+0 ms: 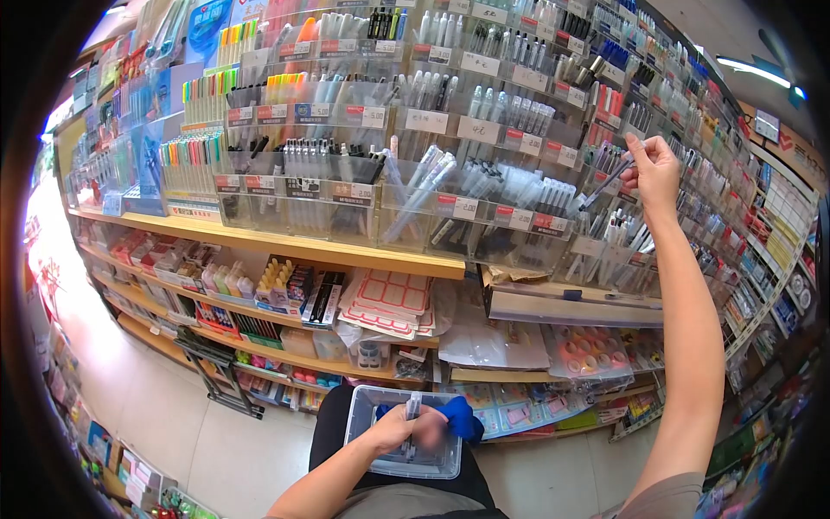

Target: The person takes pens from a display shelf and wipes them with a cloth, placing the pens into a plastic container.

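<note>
High on the right, my right hand (653, 169) pinches a slim pen (608, 183) with a dark grip and pale tip, in front of the pen rack (484, 130). The pen slants down to the left, over compartments of similar pens. Low in the middle, my left hand (396, 430) is closed round what looks like the handle of a clear plastic box (450, 467) at my lap. A blue cloth (464, 419) hangs over the box's right side. A blurred patch beside my left hand hides part of the box's contents.
Clear tiers carry pens, highlighters (207, 86) and price tags. Below runs a wooden ledge (303, 246), with shelves of boxed stationery and red-bordered label sheets (389, 298). A black folding stand (216, 372) leans by the lower shelves on the tiled floor (156, 381).
</note>
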The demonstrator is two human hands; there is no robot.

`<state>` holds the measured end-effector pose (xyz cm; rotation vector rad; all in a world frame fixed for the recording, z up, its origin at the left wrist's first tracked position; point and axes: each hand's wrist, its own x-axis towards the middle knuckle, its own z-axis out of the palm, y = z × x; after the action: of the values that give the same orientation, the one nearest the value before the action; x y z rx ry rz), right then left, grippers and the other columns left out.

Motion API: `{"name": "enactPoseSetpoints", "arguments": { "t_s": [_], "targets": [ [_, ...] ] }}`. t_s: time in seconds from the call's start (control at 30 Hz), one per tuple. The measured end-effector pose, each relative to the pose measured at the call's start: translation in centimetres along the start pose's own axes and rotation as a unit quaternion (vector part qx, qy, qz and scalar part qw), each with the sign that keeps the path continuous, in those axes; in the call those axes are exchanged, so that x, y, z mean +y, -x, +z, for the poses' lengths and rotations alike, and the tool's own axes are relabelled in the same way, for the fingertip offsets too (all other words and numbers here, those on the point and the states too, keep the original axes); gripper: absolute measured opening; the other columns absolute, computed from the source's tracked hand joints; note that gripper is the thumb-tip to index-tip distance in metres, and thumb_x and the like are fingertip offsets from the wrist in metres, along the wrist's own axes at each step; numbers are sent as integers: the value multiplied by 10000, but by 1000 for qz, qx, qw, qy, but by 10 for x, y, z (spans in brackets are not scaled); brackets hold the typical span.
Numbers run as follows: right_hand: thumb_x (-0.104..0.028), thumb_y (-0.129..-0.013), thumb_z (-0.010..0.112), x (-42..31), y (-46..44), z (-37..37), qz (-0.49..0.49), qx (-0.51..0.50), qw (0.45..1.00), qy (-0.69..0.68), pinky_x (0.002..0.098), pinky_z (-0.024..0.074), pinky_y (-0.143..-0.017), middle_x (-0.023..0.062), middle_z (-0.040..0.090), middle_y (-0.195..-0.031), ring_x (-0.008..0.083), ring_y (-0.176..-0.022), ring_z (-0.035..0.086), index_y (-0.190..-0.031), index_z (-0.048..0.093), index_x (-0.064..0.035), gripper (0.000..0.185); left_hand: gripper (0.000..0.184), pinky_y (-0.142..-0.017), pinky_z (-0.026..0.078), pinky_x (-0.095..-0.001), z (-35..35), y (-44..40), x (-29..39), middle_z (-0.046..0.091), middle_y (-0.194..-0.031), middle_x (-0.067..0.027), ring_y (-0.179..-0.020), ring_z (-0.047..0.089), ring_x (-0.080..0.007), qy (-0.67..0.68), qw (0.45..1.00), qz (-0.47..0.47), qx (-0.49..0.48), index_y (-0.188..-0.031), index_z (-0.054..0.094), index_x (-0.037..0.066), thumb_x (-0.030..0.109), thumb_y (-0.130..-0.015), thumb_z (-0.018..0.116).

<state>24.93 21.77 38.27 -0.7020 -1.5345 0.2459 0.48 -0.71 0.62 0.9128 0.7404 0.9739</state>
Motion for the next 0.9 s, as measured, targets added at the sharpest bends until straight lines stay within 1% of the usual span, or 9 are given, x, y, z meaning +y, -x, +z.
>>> {"name": "enactPoseSetpoints", "arguments": {
  "t_s": [0.07,0.27,0.4,0.53,0.57,0.67,0.7,0.8,0.9],
  "targets": [
    [-315,-814,646,-1,1,2,11,10,1000,1,192,376,-333,10,542,-597,72,-418,530,-691,440,-80,336,276,-580,421,-222,2,1,2,584,-686,-15,-621,545,-84,3,1000,9,4,-977,612,28,279,-894,533],
    [-289,-823,639,10,7,15,3,-53,998,-38,203,415,-344,21,525,-604,105,-440,553,-702,435,-62,328,276,-590,433,-225,-1,2,-3,584,-691,-16,-632,550,-85,-2,1000,13,5,-1001,602,30,276,-896,530],
    [-273,-823,640,9,16,28,30,-96,994,-48,207,422,-361,39,544,-638,108,-448,554,-710,447,-56,312,282,-602,437,-226,0,2,0,584,-695,-18,-638,554,-89,-12,1000,12,6,-1000,602,27,279,-896,530],
    [-246,-819,646,18,22,34,55,-149,987,23,200,415,-376,18,553,-607,81,-462,534,-725,466,-60,275,293,-627,445,-246,-2,2,0,591,-705,-45,-654,568,-116,0,1000,8,1,-1022,580,-1,257,-893,529],
    [-223,-814,652,17,26,36,57,-144,987,36,198,387,-388,-4,540,-580,56,-465,489,-727,470,-66,255,300,-638,450,-255,-3,2,0,594,-710,-58,-662,575,-129,5,1000,6,-1,-1035,569,-14,246,-891,530],
    [-204,-807,659,31,30,36,50,-168,985,12,195,348,-414,-18,524,-571,39,-475,445,-716,469,-70,251,305,-640,452,-255,-2,4,0,596,-709,-62,-663,580,-133,3,1000,6,3,-1038,565,-16,250,-892,526],
    [-194,-807,660,36,32,37,37,-162,986,7,199,321,-438,-33,509,-567,30,-480,410,-730,496,-58,226,305,-641,453,-255,-3,4,0,597,-709,-63,-664,580,-133,3,1000,6,2,-1038,565,-16,249,-892,526],
    [-183,-810,654,50,33,34,10,-188,982,26,205,329,-448,-41,507,-573,28,-482,413,-771,530,-42,191,301,-645,453,-255,-4,3,-1,598,-711,-62,-665,582,-135,5,1000,8,3,-1037,567,-15,246,-892,526],
    [-240,-827,641,49,36,34,38,-173,984,-6,201,360,-460,-45,507,-580,32,-496,441,-794,568,-35,220,291,-639,446,-248,-5,3,-3,593,-710,-49,-662,571,-123,7,1000,12,1,-1029,575,-4,249,-895,524]
  ]
}}
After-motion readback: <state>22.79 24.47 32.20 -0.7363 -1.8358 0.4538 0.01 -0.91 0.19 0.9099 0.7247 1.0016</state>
